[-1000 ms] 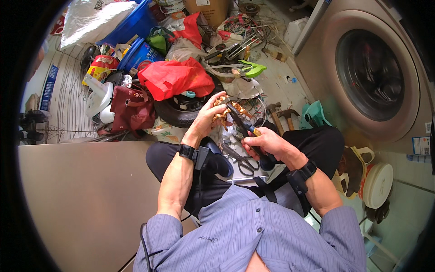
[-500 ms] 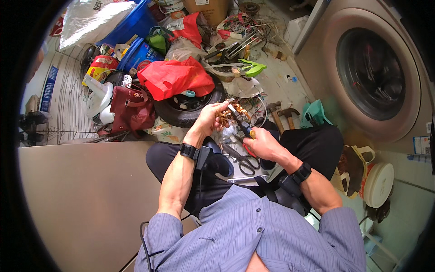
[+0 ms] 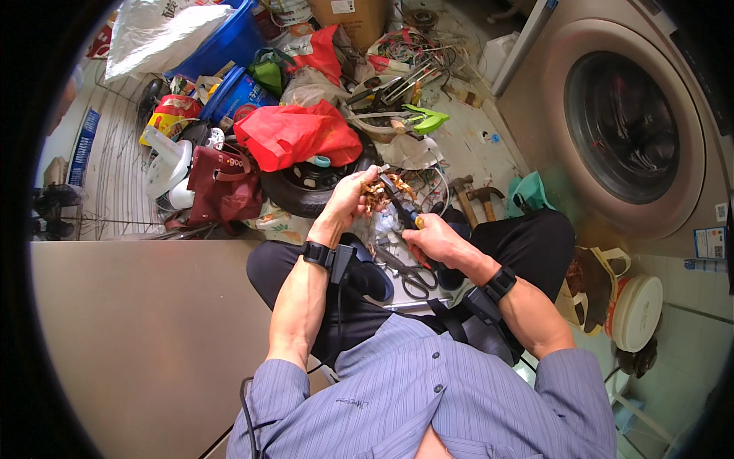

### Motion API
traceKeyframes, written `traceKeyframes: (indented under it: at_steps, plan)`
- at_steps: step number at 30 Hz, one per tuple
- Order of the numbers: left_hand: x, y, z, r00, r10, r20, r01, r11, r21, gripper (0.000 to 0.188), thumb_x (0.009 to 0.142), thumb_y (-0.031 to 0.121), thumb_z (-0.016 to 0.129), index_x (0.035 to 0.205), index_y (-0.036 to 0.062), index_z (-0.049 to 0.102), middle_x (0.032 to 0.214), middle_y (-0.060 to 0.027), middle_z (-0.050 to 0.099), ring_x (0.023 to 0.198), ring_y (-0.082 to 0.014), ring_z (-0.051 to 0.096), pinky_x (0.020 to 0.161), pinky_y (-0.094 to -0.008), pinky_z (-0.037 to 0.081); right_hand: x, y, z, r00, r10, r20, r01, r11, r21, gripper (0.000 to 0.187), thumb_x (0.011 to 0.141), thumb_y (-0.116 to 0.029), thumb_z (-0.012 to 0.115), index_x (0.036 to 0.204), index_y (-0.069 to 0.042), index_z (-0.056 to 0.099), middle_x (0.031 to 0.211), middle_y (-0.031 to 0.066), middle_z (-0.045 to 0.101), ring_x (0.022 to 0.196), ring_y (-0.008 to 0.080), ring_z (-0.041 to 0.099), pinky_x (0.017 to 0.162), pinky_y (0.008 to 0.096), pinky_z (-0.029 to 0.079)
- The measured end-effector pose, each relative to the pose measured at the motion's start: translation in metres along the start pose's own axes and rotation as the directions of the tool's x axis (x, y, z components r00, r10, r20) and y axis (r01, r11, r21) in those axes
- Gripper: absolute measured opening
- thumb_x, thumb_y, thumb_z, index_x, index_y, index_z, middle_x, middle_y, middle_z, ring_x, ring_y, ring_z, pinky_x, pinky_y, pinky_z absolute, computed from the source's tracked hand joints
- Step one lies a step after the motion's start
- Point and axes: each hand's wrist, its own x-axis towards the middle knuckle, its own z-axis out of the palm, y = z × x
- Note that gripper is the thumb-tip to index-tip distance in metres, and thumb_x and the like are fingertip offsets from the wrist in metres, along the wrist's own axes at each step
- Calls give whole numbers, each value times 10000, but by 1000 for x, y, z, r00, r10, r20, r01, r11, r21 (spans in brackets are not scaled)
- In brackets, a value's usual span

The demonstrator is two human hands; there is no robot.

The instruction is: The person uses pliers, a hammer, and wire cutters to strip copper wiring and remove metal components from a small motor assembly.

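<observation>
In the head view, pinches a coppery scrap tangle (image 3: 378, 200) in the left hand (image 3: 352, 200), beyond the pale board's near edge (image 3: 413, 304), probably to steady it; grips a dark plier-like tool (image 3: 398, 203) in the right hand (image 3: 444, 240), presumably for leverage.

It looks like a home laundry corner: washing machine (image 3: 623, 118) upper right, red bag (image 3: 294, 138) and blue tub (image 3: 227, 40) upper left.
</observation>
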Motion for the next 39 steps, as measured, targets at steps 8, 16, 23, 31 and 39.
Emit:
traceKeyframes:
  at_steps: [8,16,23,31,39]
  plan:
    - [6,4,-14,987,-163,10,158,968,195,435,971,508,587,864,91,646,674,-34,658,425,-113,579,313,-194,326,0,7,3,999,-28,33,31,996,-80,130,870,-62,586,762,6,562,598,68,576,493,159,569,458,308,455]
    - [15,1,-12,986,-128,-106,134,990,52,581,968,654,470,1004,105,657,702,-26,669,459,-127,595,387,-229,400,9,-5,3,999,37,36,-41,994,98,198,898,-107,581,728,-10,553,602,74,560,485,177,557,472,328,468]
    - [3,-13,-13,640,656,-401,-202,646,736,583,929,525,600,1109,-25,676,1073,-204,661,1034,-329,610,947,-409,445,24,-16,12,1000,7,-13,-3,964,268,196,946,-154,603,800,-27,575,664,57,588,526,169,571,523,324,511]
    - [-31,-39,7,993,-69,-92,61,994,-90,414,947,555,598,952,141,615,816,3,645,661,-96,618,520,-245,496,89,18,52,950,-150,-274,235,921,310,216,982,-211,570,916,-19,644,762,19,634,617,129,598,525,282,481]
    - [-23,-68,8,996,-39,-82,37,999,-15,250,925,241,709,1077,51,651,954,-34,689,831,-143,660,731,-302,540,91,59,75,817,-571,-73,518,784,-342,218,737,-156,568,754,43,654,751,270,654,756,401,658,703,492,506]
